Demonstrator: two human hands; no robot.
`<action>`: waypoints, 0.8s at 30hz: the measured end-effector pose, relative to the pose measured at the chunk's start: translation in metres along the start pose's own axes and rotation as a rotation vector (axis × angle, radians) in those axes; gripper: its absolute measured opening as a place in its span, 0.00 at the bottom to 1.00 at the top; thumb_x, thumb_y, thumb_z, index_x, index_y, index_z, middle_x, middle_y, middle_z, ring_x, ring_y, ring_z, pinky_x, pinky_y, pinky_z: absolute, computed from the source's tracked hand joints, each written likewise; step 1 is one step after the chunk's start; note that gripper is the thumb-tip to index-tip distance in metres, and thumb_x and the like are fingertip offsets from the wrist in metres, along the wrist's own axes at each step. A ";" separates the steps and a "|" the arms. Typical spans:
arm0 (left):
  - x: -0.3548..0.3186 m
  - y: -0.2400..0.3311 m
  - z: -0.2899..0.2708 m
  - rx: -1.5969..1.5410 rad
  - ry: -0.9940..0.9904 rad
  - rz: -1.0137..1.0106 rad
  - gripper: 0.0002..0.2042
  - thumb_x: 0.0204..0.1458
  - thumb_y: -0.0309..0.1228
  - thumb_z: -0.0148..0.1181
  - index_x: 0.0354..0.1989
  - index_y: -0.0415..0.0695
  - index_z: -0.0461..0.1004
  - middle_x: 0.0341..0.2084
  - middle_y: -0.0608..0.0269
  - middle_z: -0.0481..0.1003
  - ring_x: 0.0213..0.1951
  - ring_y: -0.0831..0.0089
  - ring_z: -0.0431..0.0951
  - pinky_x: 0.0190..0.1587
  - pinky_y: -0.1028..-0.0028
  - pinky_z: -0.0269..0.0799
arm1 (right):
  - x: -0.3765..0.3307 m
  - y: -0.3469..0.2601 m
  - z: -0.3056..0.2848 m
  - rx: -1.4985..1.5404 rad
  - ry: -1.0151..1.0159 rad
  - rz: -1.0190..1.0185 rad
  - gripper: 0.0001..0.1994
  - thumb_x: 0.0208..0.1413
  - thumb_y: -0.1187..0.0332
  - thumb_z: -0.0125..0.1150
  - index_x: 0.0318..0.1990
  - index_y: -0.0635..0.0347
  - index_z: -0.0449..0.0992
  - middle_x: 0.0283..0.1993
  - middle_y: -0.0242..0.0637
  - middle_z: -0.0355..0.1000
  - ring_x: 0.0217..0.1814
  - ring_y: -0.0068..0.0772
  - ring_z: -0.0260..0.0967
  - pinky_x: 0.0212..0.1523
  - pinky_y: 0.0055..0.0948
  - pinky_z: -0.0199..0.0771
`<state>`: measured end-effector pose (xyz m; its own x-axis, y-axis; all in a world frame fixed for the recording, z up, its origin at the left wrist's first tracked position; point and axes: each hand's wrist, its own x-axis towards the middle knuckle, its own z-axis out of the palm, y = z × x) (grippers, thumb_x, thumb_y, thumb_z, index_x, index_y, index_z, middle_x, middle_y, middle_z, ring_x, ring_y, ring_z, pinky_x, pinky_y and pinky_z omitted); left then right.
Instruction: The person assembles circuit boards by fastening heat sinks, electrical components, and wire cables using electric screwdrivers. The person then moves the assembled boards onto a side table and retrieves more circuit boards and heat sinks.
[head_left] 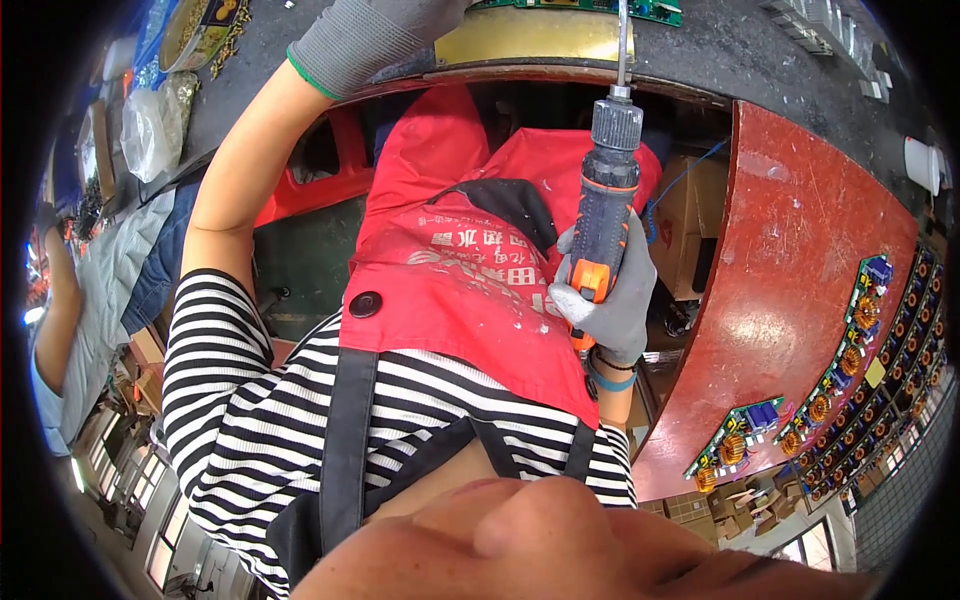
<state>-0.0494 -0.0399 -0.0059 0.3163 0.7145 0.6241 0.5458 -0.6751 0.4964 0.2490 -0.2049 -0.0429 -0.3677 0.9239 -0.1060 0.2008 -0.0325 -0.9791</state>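
Observation:
My right hand (pixel 622 290), in a grey glove, is wrapped round a black and orange electric screwdriver (pixel 607 190). Its long metal bit points away from me, toward the workbench edge and a green circuit board (pixel 658 10) at the top of the view. My left hand (pixel 375 45), gloved in grey with a green cuff, is over the bench, beside a brass-coloured plate (pixel 535 38). The picture's upper edge cuts off its fingers, so their grip is hidden. The board is mostly out of view too.
On the red table (pixel 790 240) to my right lie several green circuit boards (pixel 735 445) with copper coils. Metal heat sinks (pixel 815 35) sit at the far right of the dark bench. A tub of small brass-coloured screws (pixel 190 35) and a clear plastic bag (pixel 155 130) are at left, near another person's arm (pixel 62 300).

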 end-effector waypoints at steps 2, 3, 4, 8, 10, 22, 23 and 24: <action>0.005 0.007 -0.009 0.290 -0.133 0.023 0.10 0.46 0.27 0.64 0.36 0.41 0.73 0.40 0.54 0.71 0.44 0.54 0.72 0.45 0.61 0.70 | 0.000 0.002 0.000 0.058 -0.009 0.045 0.47 0.32 0.73 0.75 0.64 0.74 0.57 0.37 0.43 0.78 0.31 0.29 0.78 0.34 0.30 0.80; 0.007 0.012 -0.013 0.582 -0.263 0.052 0.10 0.46 0.28 0.64 0.37 0.41 0.73 0.40 0.54 0.71 0.44 0.54 0.72 0.45 0.61 0.70 | 0.000 0.001 -0.001 0.060 -0.008 0.048 0.47 0.32 0.73 0.75 0.64 0.74 0.57 0.37 0.43 0.78 0.31 0.29 0.78 0.34 0.30 0.80; 0.008 0.013 -0.013 0.581 -0.266 0.051 0.10 0.46 0.28 0.64 0.37 0.41 0.73 0.40 0.54 0.71 0.44 0.54 0.72 0.45 0.61 0.70 | 0.001 0.000 -0.001 0.053 -0.014 0.055 0.47 0.32 0.72 0.76 0.64 0.73 0.57 0.37 0.43 0.78 0.31 0.29 0.78 0.35 0.30 0.80; 0.007 0.013 -0.009 0.643 -0.264 0.069 0.10 0.46 0.28 0.65 0.36 0.41 0.73 0.41 0.55 0.72 0.44 0.55 0.72 0.46 0.61 0.71 | 0.004 0.003 0.001 0.028 -0.001 0.035 0.48 0.32 0.72 0.76 0.65 0.73 0.57 0.37 0.43 0.78 0.33 0.30 0.78 0.36 0.30 0.80; 0.003 0.013 -0.005 0.685 -0.259 0.086 0.11 0.45 0.28 0.65 0.36 0.41 0.73 0.41 0.55 0.72 0.45 0.55 0.72 0.46 0.61 0.71 | 0.005 0.004 0.001 0.036 -0.019 0.044 0.48 0.32 0.71 0.77 0.65 0.72 0.57 0.37 0.43 0.78 0.33 0.30 0.79 0.37 0.30 0.80; -0.008 0.000 0.005 0.810 -0.157 0.185 0.19 0.40 0.26 0.65 0.44 0.38 0.73 0.42 0.53 0.71 0.44 0.55 0.72 0.47 0.62 0.73 | 0.019 0.004 0.011 0.190 -0.164 0.229 0.47 0.34 0.71 0.76 0.67 0.67 0.58 0.35 0.37 0.75 0.33 0.26 0.74 0.38 0.28 0.77; -0.008 -0.001 0.005 0.435 -0.074 0.085 0.20 0.40 0.26 0.65 0.45 0.38 0.73 0.43 0.53 0.71 0.45 0.55 0.72 0.47 0.62 0.73 | 0.022 0.004 0.012 0.219 -0.182 0.253 0.47 0.34 0.71 0.76 0.67 0.66 0.58 0.35 0.36 0.74 0.33 0.25 0.73 0.38 0.28 0.77; -0.009 -0.001 0.005 0.062 0.006 -0.017 0.20 0.41 0.26 0.65 0.46 0.39 0.73 0.44 0.53 0.71 0.46 0.55 0.72 0.48 0.63 0.73 | 0.023 0.005 0.012 0.186 -0.220 0.244 0.46 0.35 0.74 0.74 0.67 0.70 0.57 0.40 0.40 0.76 0.35 0.24 0.74 0.40 0.27 0.77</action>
<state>-0.0488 -0.0451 -0.0147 0.3019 0.7242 0.6200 0.5983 -0.6503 0.4682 0.2305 -0.1881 -0.0527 -0.5202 0.7769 -0.3547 0.1453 -0.3288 -0.9332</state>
